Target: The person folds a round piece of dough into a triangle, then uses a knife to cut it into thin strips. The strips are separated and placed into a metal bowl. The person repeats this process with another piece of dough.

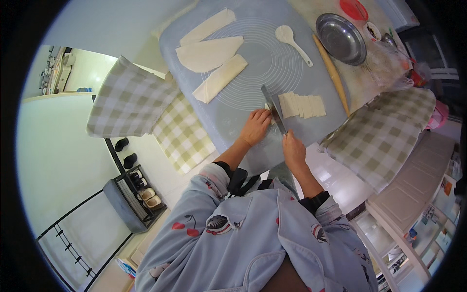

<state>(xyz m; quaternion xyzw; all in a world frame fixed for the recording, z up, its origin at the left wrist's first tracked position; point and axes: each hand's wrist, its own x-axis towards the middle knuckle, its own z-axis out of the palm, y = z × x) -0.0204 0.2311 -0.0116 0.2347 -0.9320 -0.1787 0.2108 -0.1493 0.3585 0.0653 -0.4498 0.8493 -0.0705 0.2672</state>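
Note:
My right hand (294, 149) grips the handle of a kitchen knife (274, 111), its blade pointing away from me over the grey silicone mat (233, 126). Left of the blade, my left hand (257, 126) presses down with its fingers on a small piece of pale dough (268, 106), mostly hidden by hand and blade. Just right of the knife lies a row of overlapping cut dough strips (302, 105). Farther off on the mat are a wide flat dough sheet (209, 54), a folded length of dough (220, 78) and another long piece (208, 27).
A white spoon (292, 42) holding white powder rests on the mat. Along its right edge lies a wooden rolling pin (331, 75), beside a metal basin (341, 39). Chairs with checked covers stand at left (131, 100) and right (383, 135).

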